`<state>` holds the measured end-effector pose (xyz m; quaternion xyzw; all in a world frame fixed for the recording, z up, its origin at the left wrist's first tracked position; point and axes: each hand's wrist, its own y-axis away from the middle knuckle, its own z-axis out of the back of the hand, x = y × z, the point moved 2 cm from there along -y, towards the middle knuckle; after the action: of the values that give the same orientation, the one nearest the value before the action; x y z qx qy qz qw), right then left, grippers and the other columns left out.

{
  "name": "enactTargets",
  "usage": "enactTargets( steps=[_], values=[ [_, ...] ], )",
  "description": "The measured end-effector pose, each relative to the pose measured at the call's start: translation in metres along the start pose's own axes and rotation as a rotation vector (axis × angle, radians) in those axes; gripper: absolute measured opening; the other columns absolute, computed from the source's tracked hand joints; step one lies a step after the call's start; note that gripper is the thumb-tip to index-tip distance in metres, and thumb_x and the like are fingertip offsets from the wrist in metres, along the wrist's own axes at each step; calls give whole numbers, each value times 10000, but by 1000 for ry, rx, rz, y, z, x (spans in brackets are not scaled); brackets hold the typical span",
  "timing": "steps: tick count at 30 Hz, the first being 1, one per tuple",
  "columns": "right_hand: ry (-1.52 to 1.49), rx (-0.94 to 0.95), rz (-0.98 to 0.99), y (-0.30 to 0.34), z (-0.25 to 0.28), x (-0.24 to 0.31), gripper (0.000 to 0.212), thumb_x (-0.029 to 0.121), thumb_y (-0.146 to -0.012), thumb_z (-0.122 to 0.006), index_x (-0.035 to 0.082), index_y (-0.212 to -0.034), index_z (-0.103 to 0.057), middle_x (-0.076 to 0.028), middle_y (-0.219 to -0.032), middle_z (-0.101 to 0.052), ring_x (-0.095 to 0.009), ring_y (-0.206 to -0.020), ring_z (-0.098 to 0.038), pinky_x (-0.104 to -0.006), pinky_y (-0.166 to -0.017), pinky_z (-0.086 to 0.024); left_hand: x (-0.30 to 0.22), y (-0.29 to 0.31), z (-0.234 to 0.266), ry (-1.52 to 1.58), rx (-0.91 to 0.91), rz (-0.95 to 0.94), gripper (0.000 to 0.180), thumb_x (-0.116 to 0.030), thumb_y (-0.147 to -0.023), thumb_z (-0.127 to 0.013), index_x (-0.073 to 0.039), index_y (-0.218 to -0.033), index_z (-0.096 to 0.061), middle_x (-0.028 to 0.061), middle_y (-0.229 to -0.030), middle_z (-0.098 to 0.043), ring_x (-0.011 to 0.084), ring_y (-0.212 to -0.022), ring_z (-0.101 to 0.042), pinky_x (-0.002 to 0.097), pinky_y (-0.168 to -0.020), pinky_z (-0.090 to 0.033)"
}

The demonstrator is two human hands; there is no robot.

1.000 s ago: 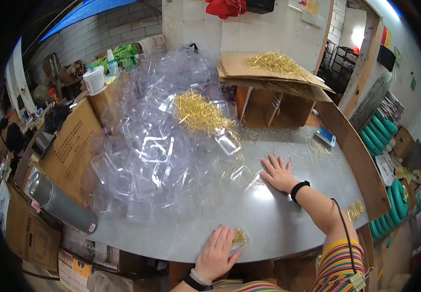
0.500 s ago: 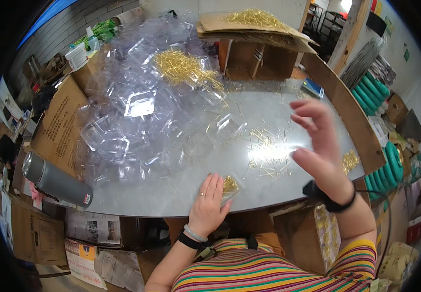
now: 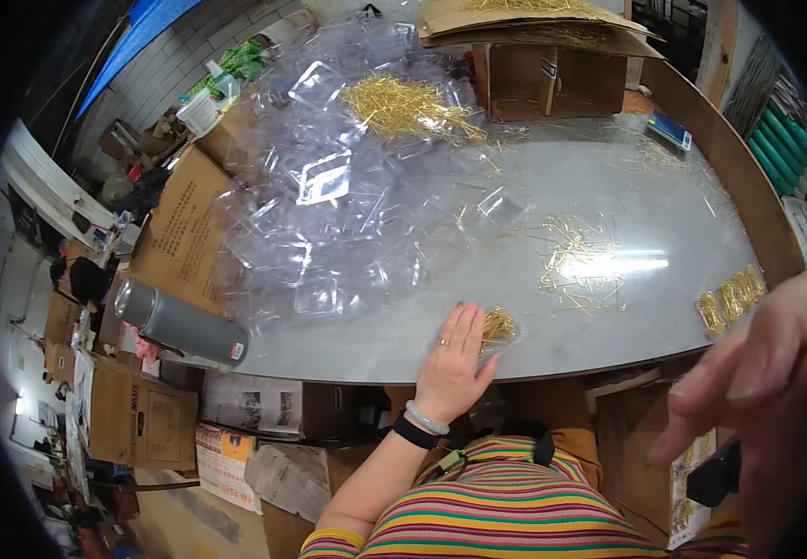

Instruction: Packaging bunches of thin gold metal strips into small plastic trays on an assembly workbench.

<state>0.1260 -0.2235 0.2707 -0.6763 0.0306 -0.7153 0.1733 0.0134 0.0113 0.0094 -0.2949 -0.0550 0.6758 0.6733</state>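
My left hand [image 3: 453, 359] lies flat near the table's front edge, fingers stretched out and together. Beside its fingers, partly covered by them, is a small clear plastic case [image 3: 499, 330] filled with thin gold wire hooks. Raised at the far right and close to the camera is my right hand [image 3: 748, 373], blurred, with its fingers apart and nothing visible in them. Loose gold wire hooks [image 3: 579, 265] are scattered on the table ahead of the left hand. Several filled bundles of gold hooks [image 3: 731, 298] sit by the right edge of the table.
A heap of clear plastic cases [image 3: 329, 214] covers the table's left part, with a pile of gold hooks [image 3: 408, 104] on top. A grey bottle [image 3: 184, 321] stands tilted in view at the left. At the back is an open cardboard box [image 3: 515, 88]. A cardboard wall [image 3: 730, 158] borders the right.
My right hand has moved from above the table to the lower right, nearer the camera. The view has shifted, so the table appears farther right. My left hand stays beside the case.
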Motion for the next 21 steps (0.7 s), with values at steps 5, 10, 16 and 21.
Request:
enactTargets(
  steps=[5,10,16,21],
  values=[
    [9,-274,-98,-2,-14,16,285,143,-958,-626,-40,-1143,-507,-243,-1303,-551,-356,-1283,-531,-568,-1010,-476,1,1,0,0,6,-2,673,-234,-889,-697,50,-1443,-441,227,-1485,-452,388,-1412,-405,436,-1113,-420],
    [-73,-784,-1,2,-42,29,231,77,-1022,-499,-69,-848,-540,-290,-1179,-563,-474,-1225,-576,-661,-829,-608,4,6,-1,-13,14,7,659,-235,-903,-688,53,-1441,-439,228,-1488,-445,398,-1413,-398,446,-1120,-410],
    [67,-517,134,19,-28,4,306,272,-978,-558,-16,-1077,-523,-270,-1301,-523,-452,-1317,-477,-605,-947,-501,1,2,1,27,7,5,672,-236,-907,-690,49,-1454,-422,227,-1501,-430,404,-1414,-393,451,-1127,-400],
    [593,-845,-117,18,11,-78,581,461,-933,-615,37,-1320,-523,-242,-1434,-481,-433,-1411,-376,-557,-1086,-384,11,13,5,32,7,28,695,-231,-901,-705,45,-1465,-406,228,-1497,-432,425,-1416,-374,466,-1145,-369]
  ],
)
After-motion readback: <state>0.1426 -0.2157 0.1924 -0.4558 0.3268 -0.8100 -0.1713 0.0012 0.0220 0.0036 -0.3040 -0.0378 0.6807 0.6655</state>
